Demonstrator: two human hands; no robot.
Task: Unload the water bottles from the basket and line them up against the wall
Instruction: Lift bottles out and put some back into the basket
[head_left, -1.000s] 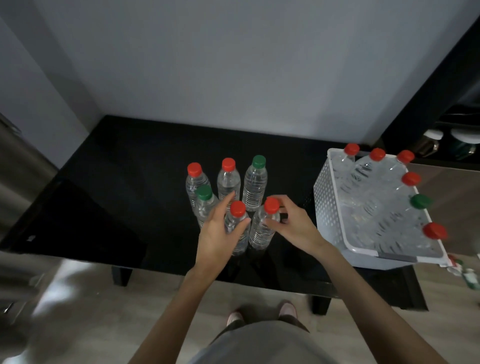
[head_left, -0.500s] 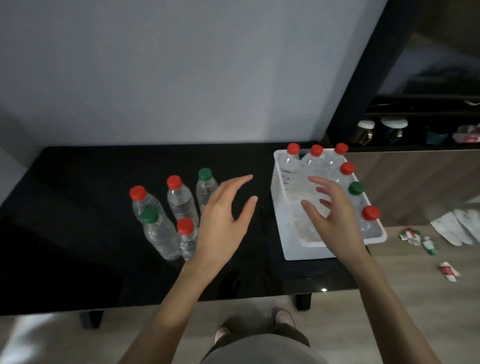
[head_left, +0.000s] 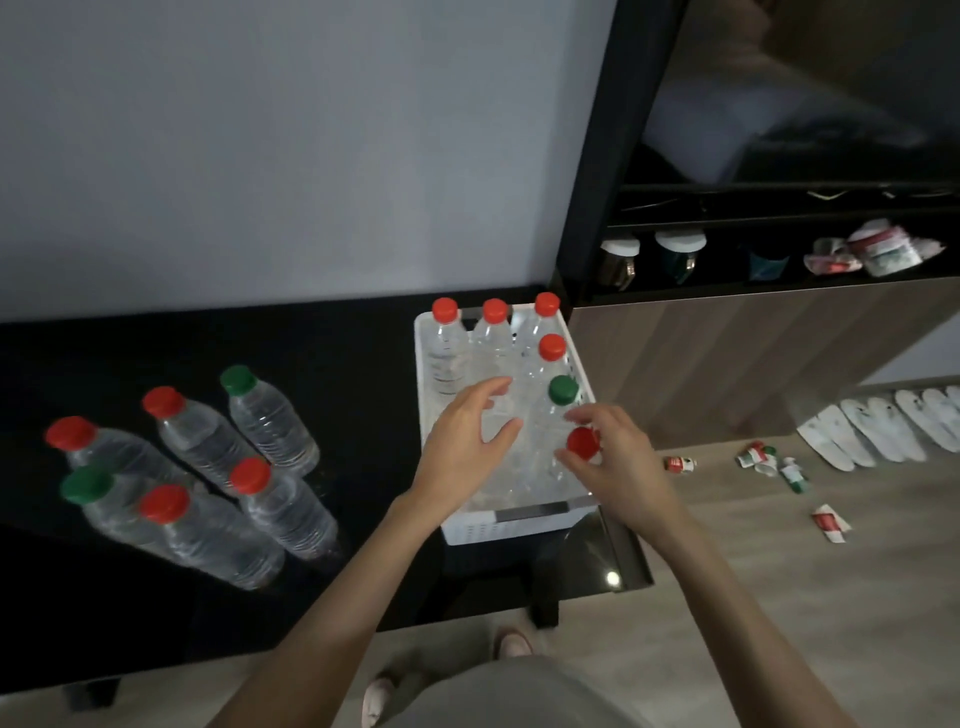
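Observation:
A white perforated basket (head_left: 511, 525) stands on the right end of the black table (head_left: 337, 343) and holds several clear water bottles with red and green caps. My left hand (head_left: 465, 449) hovers open over the basket's middle. My right hand (head_left: 618, 457) curls its fingers around the red cap of the nearest bottle (head_left: 583, 442), beside a green-capped bottle (head_left: 563, 389). Several unloaded bottles stand in a cluster on the table's left, among them a green-capped one (head_left: 270, 415) and a red-capped one (head_left: 283, 504).
A pale wall (head_left: 285, 145) rises behind the table. To the right a dark shelf unit (head_left: 779, 249) holds jars and packets. Small packets (head_left: 756, 457) and white slippers (head_left: 883, 426) lie on the wooden floor. My feet show below the table's front edge.
Both hands let go of the two bottles in the cluster and swung right to the basket. My right hand has reached the nearest red-capped bottle. The view turned right.

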